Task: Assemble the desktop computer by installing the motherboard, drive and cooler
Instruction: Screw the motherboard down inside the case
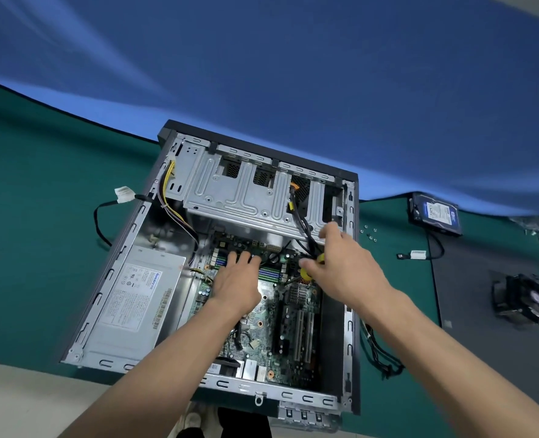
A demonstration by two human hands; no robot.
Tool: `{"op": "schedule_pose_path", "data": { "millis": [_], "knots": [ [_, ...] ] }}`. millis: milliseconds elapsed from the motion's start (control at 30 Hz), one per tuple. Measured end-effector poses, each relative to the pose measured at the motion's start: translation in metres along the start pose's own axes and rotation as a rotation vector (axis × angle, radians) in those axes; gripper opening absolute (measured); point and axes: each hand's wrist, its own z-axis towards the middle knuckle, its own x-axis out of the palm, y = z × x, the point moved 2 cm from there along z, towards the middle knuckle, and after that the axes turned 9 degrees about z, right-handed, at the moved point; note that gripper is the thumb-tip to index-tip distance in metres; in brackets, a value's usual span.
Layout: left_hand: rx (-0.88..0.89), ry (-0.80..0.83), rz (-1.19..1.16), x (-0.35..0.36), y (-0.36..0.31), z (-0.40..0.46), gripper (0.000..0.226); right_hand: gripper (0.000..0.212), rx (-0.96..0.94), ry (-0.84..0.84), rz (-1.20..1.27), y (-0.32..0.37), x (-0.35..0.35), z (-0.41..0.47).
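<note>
1. the motherboard (263, 324) is seen lying flat inside the open case (352, 314), beside the power supply (135, 306) and below the drive cage (246, 188).
2. the left hand (235, 284) is laid on the board near the memory slots, fingers straight and together, pressing rather than gripping.
3. the right hand (341, 263) is closed round a yellow-handled tool (306, 273), thought to be a screwdriver, at the board's upper right corner among black cables (306, 229).
4. the board is judged light, thin, stiff and fragile; it is best held by its edges or bare patches, never by components.
5. the hard drive (437, 213) and the cooler (522, 298) are left on the table, well apart from the case; the drive is judged dense and shock-sensitive, to be taken by its sides.
</note>
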Motion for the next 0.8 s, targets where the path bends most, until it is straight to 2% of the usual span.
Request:
{"op": "schedule_pose_path", "data": {
  "millis": [67,133,200,300,400,467,567,667,800],
  "knots": [
    [-0.003,-0.002,-0.006,0.001,0.000,0.000,0.066,0.035,-0.006,0.073,0.058,0.001,-0.001,-0.001],
    [0.001,-0.005,-0.013,0.002,0.000,0.000,0.065,0.022,-0.017,0.031,0.009,0.001,0.002,-0.003],
    [-0.002,-0.013,-0.018,0.002,-0.001,0.001,0.064,0.027,-0.012,-0.057,-0.029,0.001,0.003,-0.005],
    [-0.004,-0.022,-0.023,0.002,0.000,0.001,0.064,0.043,-0.032,-0.035,0.003,0.003,0.003,-0.006],
    [-0.007,-0.028,-0.033,0.002,0.000,0.001,0.065,0.026,-0.030,-0.062,-0.006,0.002,0.004,-0.007],
    [-0.008,-0.030,-0.036,0.002,0.000,0.000,0.065,0.029,-0.012,-0.095,-0.019,0.001,0.003,-0.008],
    [-0.009,-0.028,-0.053,0.001,0.001,0.001,0.063,0.035,-0.063,-0.019,-0.019,0.006,0.007,-0.013],
    [-0.011,-0.024,-0.078,0.000,0.003,0.002,0.063,0.027,-0.073,-0.073,-0.037,0.008,0.012,-0.017],
    [-0.013,-0.008,-0.087,-0.002,0.002,0.000,0.063,0.031,-0.045,-0.047,0.004,0.012,0.011,-0.016]
  ]
}}
